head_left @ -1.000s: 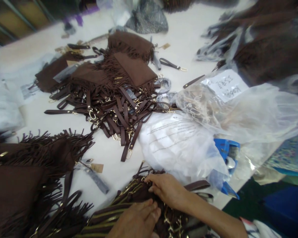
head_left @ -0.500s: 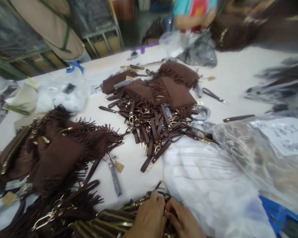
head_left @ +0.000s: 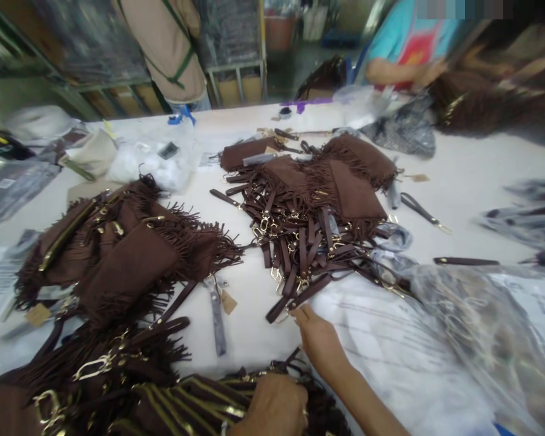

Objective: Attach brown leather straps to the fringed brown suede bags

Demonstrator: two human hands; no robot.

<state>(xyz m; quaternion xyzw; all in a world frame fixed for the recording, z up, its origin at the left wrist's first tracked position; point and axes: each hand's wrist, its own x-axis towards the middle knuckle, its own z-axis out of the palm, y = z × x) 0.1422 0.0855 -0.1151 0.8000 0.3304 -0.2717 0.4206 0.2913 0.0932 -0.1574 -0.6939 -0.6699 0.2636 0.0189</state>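
Observation:
My right hand [head_left: 317, 339] reaches forward over the white table [head_left: 458, 175], its fingertips at the near end of a brown leather strap [head_left: 300, 298] at the edge of a heap of brown straps with gold clasps [head_left: 300, 236]. Whether the fingers grip the strap I cannot tell. My left hand [head_left: 272, 409] rests closed on a brown fringed bag with gold zips [head_left: 195, 406] at the bottom edge.
A pile of brown fringed bags [head_left: 122, 254] lies at the left; more lie behind the strap heap [head_left: 345, 175]. Clear plastic bags [head_left: 458, 327] cover the right. Two people [head_left: 404, 54] stand at the far side. A grey strap with a tag [head_left: 218, 318] lies near.
The camera has tilted up. My right hand left the bag near my left hand and reached forward to the nearest brown strap. My left hand stays on the fringed bag.

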